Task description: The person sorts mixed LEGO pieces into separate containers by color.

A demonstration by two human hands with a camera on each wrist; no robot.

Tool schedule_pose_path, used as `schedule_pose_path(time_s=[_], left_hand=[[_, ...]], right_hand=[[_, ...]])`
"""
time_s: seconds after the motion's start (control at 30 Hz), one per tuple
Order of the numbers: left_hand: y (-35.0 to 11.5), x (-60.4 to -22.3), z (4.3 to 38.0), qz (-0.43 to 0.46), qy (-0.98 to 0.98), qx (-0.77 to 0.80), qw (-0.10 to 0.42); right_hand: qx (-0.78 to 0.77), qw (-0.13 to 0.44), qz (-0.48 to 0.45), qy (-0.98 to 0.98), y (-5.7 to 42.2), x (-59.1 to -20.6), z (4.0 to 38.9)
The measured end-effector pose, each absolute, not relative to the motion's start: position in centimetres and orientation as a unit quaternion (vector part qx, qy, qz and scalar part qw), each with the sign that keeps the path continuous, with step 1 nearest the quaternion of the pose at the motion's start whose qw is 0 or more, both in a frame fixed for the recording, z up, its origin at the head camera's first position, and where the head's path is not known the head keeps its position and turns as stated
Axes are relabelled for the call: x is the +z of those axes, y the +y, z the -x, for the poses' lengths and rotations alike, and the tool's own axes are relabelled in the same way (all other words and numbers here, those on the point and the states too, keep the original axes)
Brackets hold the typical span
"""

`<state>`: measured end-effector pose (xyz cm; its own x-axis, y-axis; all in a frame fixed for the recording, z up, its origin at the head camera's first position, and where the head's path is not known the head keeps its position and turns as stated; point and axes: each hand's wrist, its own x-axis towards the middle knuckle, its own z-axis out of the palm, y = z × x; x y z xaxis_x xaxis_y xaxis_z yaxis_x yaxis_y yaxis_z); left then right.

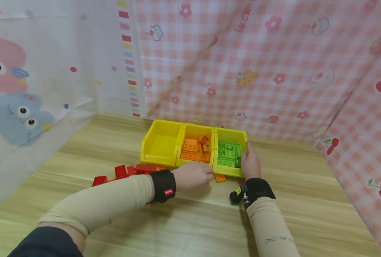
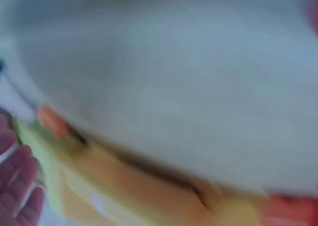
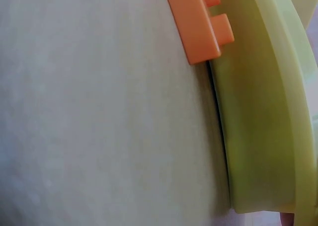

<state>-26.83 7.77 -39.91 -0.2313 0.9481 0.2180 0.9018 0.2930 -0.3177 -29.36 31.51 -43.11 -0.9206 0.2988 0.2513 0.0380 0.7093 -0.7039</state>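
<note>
Three yellow bins stand joined in a row: the left bin [image 1: 164, 141] has nothing in it, the middle one holds orange toy bricks [image 1: 190, 147], the right one green toy bricks [image 1: 228, 154]. My right hand [image 1: 251, 164] grips the side wall of the right bin [image 1: 231, 133]; a fingertip [image 3: 286, 219] shows at its edge in the right wrist view. My left hand [image 1: 192, 175] is in front of the middle bin, its fingers [image 2: 20, 176] loosely spread with nothing held. Just right of it, an orange brick [image 1: 220, 178] lies against the right bin's front.
Red bricks [image 1: 121, 172] and a few orange ones lie on the wood-grain table [image 1: 209, 228] left of the bins, partly hidden by my left forearm. Behind the bins hangs a pink checked cloth [image 1: 258, 103]. The left wrist view is blurred.
</note>
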Motion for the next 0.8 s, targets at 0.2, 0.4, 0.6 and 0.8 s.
schedule_pose_path(time_s=[0.2,0.4,0.6,0.8], left_hand=[[10.7,-42.3,24.6,0.553,-0.805,0.110,0.185],[10.5,-42.6,24.2,0.511,-0.833,0.113,0.179],[7.8,-42.3,23.5,0.521,-0.833,0.093,0.162],[5.3,-42.3,23.4,0.531,-0.840,0.040,0.105]], right_hand=[[0.373,0.163,0.093,-0.908,31.5,-42.9,29.2],[0.376,0.157,0.102,-0.908,31.5,-42.9,29.3],[0.370,0.160,0.102,-0.910,31.7,-42.8,29.5],[0.378,0.155,0.101,-0.907,31.5,-43.0,29.4]])
